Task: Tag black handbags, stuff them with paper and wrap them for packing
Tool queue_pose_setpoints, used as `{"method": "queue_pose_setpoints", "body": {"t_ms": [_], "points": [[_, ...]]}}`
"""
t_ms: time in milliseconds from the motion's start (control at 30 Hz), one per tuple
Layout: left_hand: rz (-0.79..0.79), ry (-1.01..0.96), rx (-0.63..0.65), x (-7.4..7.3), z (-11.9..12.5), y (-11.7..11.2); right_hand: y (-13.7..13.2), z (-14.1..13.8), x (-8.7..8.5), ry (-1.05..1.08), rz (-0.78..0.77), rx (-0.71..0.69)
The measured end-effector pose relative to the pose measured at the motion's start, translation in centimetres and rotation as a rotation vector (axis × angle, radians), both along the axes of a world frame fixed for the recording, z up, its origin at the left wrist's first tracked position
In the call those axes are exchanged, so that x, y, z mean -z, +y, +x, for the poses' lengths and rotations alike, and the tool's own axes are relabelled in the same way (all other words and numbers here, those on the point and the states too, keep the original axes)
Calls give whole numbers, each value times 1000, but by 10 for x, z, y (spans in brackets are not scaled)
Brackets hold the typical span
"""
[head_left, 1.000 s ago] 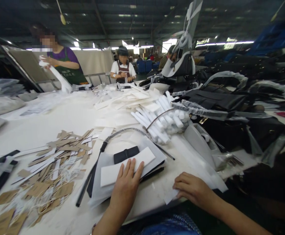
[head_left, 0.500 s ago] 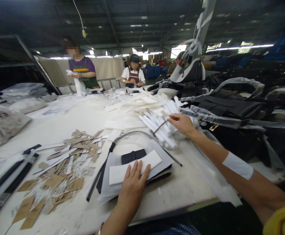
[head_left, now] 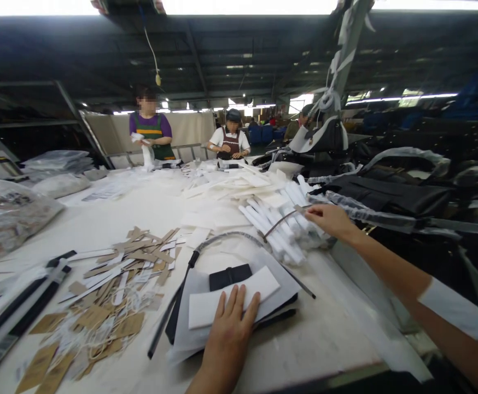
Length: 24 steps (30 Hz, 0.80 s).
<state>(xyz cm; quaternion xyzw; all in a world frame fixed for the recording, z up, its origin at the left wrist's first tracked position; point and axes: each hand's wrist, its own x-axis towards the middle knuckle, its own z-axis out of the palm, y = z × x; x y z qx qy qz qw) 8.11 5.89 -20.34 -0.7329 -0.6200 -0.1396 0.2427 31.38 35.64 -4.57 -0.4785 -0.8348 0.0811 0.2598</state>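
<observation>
My left hand point(head_left: 233, 334) lies flat, fingers spread, on a white foam strip point(head_left: 206, 309). Beneath the strip is a pale translucent sheet point(head_left: 284, 279) over a black bag point(head_left: 171, 323), whose long wrapped handle point(head_left: 233, 236) arches behind. A dark flap with a narrow band point(head_left: 231, 277) shows behind the foam strip. Off to the right, the fingers of my right hand point(head_left: 331, 220) pinch the end of a thin brown strap point(head_left: 282, 220). This strap curves down toward the bag handle, in front of a pile of white rolls point(head_left: 274, 232).
Brown cardboard tags point(head_left: 95, 317) with white strings lie left of the bag. Black bags with wrapped handles point(head_left: 386, 191) are heaped at right. A filled plastic bag point(head_left: 13, 224) sits at far left. Two co-workers point(head_left: 155, 131) stand across the white table point(head_left: 140, 197).
My right hand has moved a little right, drawing the brown strap out longer. The left hand stays pressed on the foam strip. The view has tilted up.
</observation>
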Motion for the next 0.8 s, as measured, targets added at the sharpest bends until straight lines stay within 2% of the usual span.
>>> {"method": "queue_pose_setpoints", "body": {"t_ms": [133,200,400,467,600,733,800], "points": [[-16,38,2,-1,-1,-1,-42,45,12,-48,-25,-49],[-19,59,23,-2,-4,-2,-61,68,14,-18,-80,-28],[19,57,88,3,-14,-1,-101,150,-3,395,-335,225],[31,54,108,7,-17,0,-112,177,-7,423,-355,315],[40,87,133,12,-22,3,-126,219,2,171,-258,468],[91,165,120,12,-22,5,-116,241,30,-30,-235,516],[111,197,108,10,-21,5,-103,245,46,-119,-139,548]]}}
